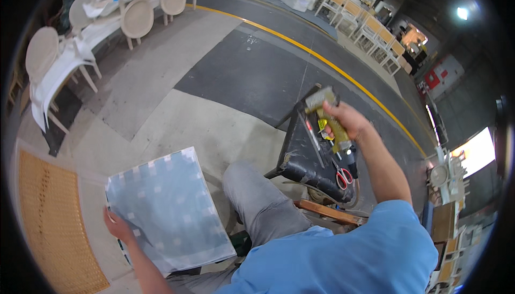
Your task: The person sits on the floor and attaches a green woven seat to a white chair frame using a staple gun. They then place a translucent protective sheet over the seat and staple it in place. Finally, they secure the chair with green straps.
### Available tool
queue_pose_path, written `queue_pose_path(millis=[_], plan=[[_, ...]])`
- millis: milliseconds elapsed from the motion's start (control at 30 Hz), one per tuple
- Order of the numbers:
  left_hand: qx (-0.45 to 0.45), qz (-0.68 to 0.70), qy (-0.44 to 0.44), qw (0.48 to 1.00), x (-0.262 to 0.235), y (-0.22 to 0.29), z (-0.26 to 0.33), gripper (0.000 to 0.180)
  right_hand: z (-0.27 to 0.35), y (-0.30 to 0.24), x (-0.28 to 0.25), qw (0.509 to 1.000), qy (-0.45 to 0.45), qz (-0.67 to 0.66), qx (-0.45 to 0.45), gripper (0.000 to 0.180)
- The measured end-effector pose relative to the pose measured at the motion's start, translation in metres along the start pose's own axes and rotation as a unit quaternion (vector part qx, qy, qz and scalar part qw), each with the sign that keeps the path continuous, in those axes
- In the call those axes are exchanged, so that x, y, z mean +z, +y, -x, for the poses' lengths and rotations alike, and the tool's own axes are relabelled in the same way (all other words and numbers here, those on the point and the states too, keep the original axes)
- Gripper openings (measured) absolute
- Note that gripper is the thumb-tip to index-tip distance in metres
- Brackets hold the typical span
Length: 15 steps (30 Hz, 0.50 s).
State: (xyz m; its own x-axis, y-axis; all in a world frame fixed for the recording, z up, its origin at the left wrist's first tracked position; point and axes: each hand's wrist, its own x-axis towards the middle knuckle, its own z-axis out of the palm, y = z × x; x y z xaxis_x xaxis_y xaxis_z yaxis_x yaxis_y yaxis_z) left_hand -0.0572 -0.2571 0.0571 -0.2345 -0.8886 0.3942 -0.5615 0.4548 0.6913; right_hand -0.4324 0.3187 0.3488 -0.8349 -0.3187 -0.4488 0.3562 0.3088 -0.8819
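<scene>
On my left, a square panel [171, 208] with a blue-grey cover patterned in pale squares lies across my lap, tilted. My left hand [119, 227] grips its left edge, the fingers partly hidden by the panel. To the right, my right hand [347, 122] is wrapped around the handle of an olive-coloured staple gun [323, 100] with a dark hose fitting at its lower end. I hold the gun over a worn black padded seat [306, 162]. Red-handled scissors [344, 178], a long thin tool [313, 137] and a small yellow item [324, 127] are on that seat.
A woven cane panel [53, 219] stands at far left. Pale chair frames [137, 19] line a white-covered bench at the upper left. More chairs [370, 28] stand in rows beyond a yellow floor line [316, 57]. A wooden bar [330, 212] lies right of my knee.
</scene>
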Motion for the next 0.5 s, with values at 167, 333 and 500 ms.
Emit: queue_pose_path(millis=[167, 333, 500], plan=[[-0.003, 0.048, -0.114, 0.992, -0.025, 0.074, 0.162, 0.033, -0.031, 0.144, -0.064, 0.991, 0.055, -0.09, 0.087, 0.043], [-0.04, 0.096, -0.151, 0.983, -0.086, 0.105, 0.199, 0.038, -0.078, 0.221, -0.078, 0.978, 0.02, -0.147, 0.147, 0.05], [0.19, -0.161, -0.002, 0.968, -0.189, 0.108, 0.102, 0.033, -0.076, 0.214, -0.087, 0.978, 0.091, 0.068, 0.172, 0.048]])
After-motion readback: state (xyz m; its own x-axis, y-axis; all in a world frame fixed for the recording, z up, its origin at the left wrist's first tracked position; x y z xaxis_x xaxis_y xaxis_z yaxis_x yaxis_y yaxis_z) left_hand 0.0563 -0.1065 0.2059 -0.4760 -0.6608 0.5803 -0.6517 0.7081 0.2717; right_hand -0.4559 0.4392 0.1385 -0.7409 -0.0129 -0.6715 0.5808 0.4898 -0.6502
